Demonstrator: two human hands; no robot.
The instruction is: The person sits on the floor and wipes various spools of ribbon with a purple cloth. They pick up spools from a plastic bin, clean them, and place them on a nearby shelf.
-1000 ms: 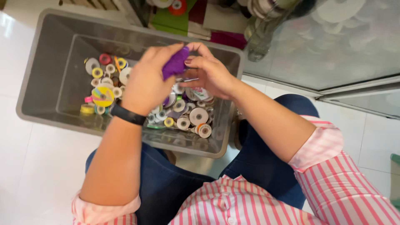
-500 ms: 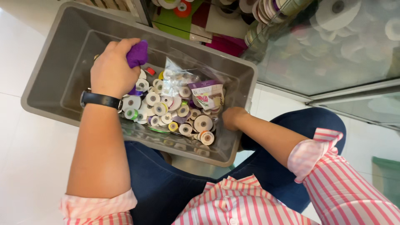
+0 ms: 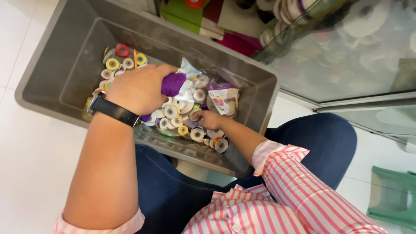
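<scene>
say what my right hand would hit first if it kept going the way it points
The right hand points into the grey bin, toward the heap of small ribbon spools. It looks already among them, so the nearest spools would likely be first, with the left hand and its purple roll just beyond. Depth is unclear.
</scene>
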